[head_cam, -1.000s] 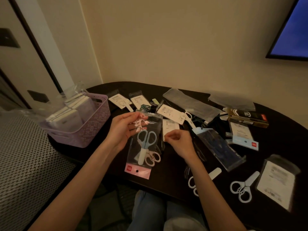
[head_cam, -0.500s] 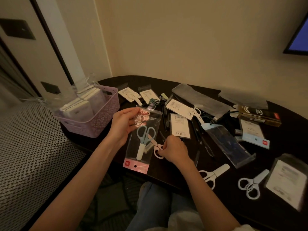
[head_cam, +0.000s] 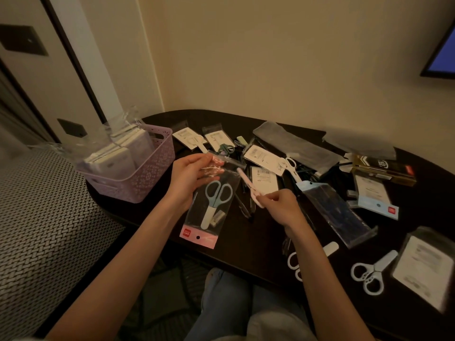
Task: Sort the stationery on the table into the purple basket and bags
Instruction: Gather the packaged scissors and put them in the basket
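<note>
My left hand [head_cam: 188, 179] holds the open top of a clear bag [head_cam: 211, 200] with a pink strip at its bottom; blue-handled scissors [head_cam: 216, 195] lie inside it. My right hand [head_cam: 282, 206] pinches the handle end of pink scissors [head_cam: 248, 184], whose capped tip points up-left at the bag's mouth. The purple basket [head_cam: 138, 179] stands at the table's left end, filled with white packs in clear plastic.
Dark table [head_cam: 258, 244] strewn with bags, labelled packs and pens. Two loose white scissors [head_cam: 369, 271] [head_cam: 295, 260] lie near the front right. A blue-topped bag [head_cam: 332, 210] sits right of my right hand, a boxed item [head_cam: 379, 168] behind. A woven surface [head_cam: 44, 222] lies left.
My right hand picked the pink scissors up from the table beside the bag and raised them, tip toward the bag's mouth. My left hand kept hold of the bag's top.
</note>
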### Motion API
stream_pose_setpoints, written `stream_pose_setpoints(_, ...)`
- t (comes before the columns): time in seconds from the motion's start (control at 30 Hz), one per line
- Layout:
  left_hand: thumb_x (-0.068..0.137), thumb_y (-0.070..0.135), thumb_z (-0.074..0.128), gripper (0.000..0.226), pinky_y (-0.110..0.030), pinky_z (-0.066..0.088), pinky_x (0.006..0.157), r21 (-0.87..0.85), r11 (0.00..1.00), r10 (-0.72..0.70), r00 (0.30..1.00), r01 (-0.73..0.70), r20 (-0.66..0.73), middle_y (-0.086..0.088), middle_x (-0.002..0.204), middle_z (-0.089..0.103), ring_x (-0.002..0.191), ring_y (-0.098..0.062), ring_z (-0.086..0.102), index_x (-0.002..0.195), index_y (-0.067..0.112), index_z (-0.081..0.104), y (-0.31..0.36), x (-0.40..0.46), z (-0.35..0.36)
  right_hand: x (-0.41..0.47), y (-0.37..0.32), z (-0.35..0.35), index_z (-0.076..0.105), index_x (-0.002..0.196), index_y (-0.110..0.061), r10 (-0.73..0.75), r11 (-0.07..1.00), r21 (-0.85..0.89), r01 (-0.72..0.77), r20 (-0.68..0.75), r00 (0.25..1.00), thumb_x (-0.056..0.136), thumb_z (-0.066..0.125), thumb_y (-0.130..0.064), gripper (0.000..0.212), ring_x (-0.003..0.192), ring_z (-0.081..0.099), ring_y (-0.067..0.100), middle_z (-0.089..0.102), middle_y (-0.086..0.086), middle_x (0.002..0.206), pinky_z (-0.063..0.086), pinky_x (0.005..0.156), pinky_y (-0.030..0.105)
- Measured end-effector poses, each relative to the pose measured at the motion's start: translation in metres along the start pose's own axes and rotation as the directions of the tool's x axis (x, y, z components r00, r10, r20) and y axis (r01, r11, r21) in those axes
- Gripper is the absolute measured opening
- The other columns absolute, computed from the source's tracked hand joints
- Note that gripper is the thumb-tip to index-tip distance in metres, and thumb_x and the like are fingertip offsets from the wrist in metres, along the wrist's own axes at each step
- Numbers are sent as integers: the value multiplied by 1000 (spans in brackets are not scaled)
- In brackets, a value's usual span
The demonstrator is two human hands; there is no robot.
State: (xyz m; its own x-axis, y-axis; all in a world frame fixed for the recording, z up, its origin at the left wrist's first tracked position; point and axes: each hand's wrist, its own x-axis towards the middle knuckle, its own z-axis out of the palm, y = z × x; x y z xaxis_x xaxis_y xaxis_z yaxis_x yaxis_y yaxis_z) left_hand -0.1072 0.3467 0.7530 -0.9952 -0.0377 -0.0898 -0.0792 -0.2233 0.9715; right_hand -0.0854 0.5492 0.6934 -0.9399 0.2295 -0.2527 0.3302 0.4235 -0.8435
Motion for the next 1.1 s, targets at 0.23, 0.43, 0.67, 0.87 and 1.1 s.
stream_pose_setpoints(0.23,94,13,59,18,-27,59,68,62,998,12,999,-14,31,-18,103,71,82,-20,71,106,2,67,-4,8,10,-22,-14,-26,63,104,-5,-39,885,453,109,-162,986,87,65,-3,18,77,70,9,66,10,106,59,67,22)
stream_pose_setpoints(0.43,92,18,63,17,-30,57,72,143,989,38,999,-41,24,-15,99,72,81,-18,71,99,4,70,-5,15,21,-38,-40,-53,57,119,-12,-317,784,330,526,-515,796,84,69,-5,38,81,70,3,70,-7,91,57,71,19)
stream_pose_setpoints(0.67,93,15,61,13,-28,59,70,140,988,52,996,-61,68,-10,92,74,79,-19,73,96,6,71,-5,14,30,-51,-67,-69,70,104,-17,-535,763,123,634,-428,728,85,69,-6,22,87,67,5,71,-9,94,56,75,22)
stream_pose_setpoints(0.87,96,14,57,16,-25,59,67,214,954,184,973,-211,139,-7,90,74,79,-20,73,99,5,70,-6,10,37,-62,-73,-65,71,108,-21,-642,752,-146,643,-383,664,87,68,-14,23,84,55,-16,59,-28,84,43,74,4)
stream_pose_setpoints(1.1,97,13,54,17,-22,57,65,282,890,315,930,-359,189,-6,94,73,76,-20,71,98,6,69,-6,10,40,-67,-79,-69,72,108,-18,-688,714,-236,659,-409,599,86,69,-12,23,77,54,-17,55,-25,78,43,69,6)
